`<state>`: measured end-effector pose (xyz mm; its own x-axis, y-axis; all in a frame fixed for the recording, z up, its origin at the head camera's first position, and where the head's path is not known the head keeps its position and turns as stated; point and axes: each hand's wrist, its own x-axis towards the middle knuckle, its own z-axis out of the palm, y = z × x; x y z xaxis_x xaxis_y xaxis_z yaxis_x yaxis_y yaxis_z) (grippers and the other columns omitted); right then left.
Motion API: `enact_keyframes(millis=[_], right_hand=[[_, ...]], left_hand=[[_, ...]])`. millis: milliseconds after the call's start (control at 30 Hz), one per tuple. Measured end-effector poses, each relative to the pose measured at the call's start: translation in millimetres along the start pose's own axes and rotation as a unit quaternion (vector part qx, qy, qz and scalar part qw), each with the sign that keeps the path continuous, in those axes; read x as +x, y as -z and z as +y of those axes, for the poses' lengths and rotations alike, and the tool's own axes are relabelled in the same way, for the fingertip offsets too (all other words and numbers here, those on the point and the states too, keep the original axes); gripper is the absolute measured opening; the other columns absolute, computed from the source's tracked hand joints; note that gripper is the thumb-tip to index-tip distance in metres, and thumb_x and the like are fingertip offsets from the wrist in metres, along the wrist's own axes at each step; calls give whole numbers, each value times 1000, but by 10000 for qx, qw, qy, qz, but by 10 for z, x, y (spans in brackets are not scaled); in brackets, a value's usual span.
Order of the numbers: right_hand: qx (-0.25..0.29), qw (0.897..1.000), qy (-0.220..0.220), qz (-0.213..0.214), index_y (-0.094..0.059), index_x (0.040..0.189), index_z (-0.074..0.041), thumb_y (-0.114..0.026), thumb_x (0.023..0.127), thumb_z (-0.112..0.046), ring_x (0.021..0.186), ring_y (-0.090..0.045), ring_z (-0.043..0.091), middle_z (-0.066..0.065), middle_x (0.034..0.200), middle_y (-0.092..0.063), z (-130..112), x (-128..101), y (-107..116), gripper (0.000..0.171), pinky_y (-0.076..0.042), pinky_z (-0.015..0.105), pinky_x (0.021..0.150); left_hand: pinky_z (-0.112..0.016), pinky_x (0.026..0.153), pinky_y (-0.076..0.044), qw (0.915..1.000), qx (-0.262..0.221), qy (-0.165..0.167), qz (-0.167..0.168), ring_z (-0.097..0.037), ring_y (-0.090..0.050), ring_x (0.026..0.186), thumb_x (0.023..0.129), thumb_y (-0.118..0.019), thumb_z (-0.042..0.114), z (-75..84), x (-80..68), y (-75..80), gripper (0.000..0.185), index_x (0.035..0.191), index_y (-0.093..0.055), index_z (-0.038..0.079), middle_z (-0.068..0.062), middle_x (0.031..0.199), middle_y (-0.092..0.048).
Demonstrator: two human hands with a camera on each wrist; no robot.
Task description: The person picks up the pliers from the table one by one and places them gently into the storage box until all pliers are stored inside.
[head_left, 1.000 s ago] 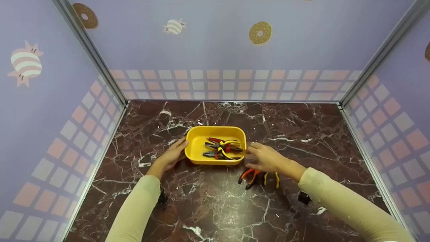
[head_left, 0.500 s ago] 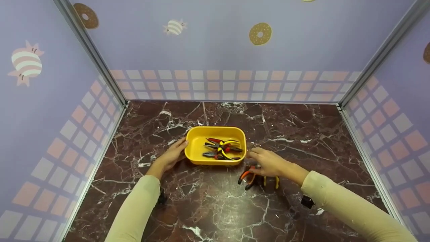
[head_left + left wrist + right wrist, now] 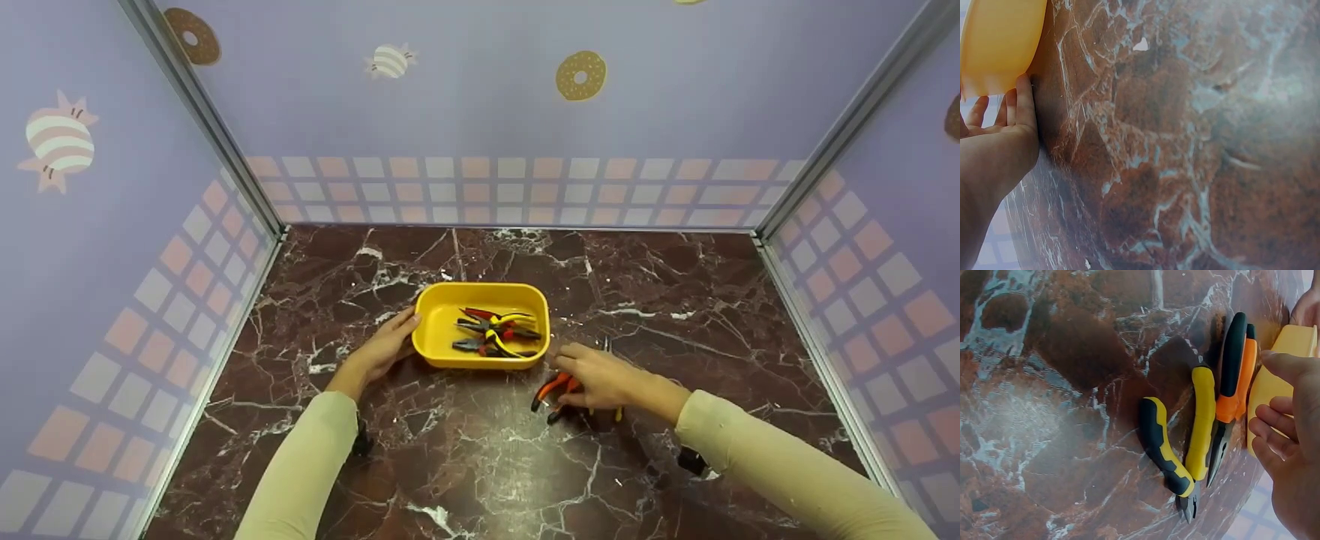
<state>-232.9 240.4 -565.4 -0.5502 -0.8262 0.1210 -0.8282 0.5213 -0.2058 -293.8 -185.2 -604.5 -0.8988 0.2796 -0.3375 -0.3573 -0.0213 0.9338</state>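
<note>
My left hand (image 3: 384, 345) rests against the left side of a yellow plastic bin (image 3: 429, 315), its fingers straight along the wall in the left wrist view. Inside the bin lie several pliers (image 3: 495, 330) with red-black and yellow-black handles. Just right of the bin, my right hand (image 3: 600, 375) hovers over the table, holding nothing; its fingers are loosely bent in the right wrist view. Below it are long-nose pliers with orange-black handles (image 3: 1232, 377) and, beside them, cutting pliers with yellow-black handles (image 3: 1202, 422). The hand partly hides both in the head view.
The table has a dark red marbled top (image 3: 480, 457) with white veins. Lilac panels (image 3: 480, 112) with a pink and white checked band enclose its back, left and right sides, joined by metal corner posts (image 3: 214, 127).
My right hand has moved away from the bin's right edge, toward me and slightly right, over the orange-handled pliers. My left hand and the bin have stayed put.
</note>
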Motion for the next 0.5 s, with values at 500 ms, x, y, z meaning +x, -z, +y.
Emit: enact_keyframes(millis=[500], right_hand=[[-78,9994,-137,-304,-70,118,-8,-92,81,-41,103,-60,23,4,114,-61,-32,-48,-93,55,-60,42,86]], left_hand=[[-50,124,-36,10000,-5,54,30,-37,-38,153,115,-47,36,4,-6,1,70,171,-14,9,-17,172,-27]])
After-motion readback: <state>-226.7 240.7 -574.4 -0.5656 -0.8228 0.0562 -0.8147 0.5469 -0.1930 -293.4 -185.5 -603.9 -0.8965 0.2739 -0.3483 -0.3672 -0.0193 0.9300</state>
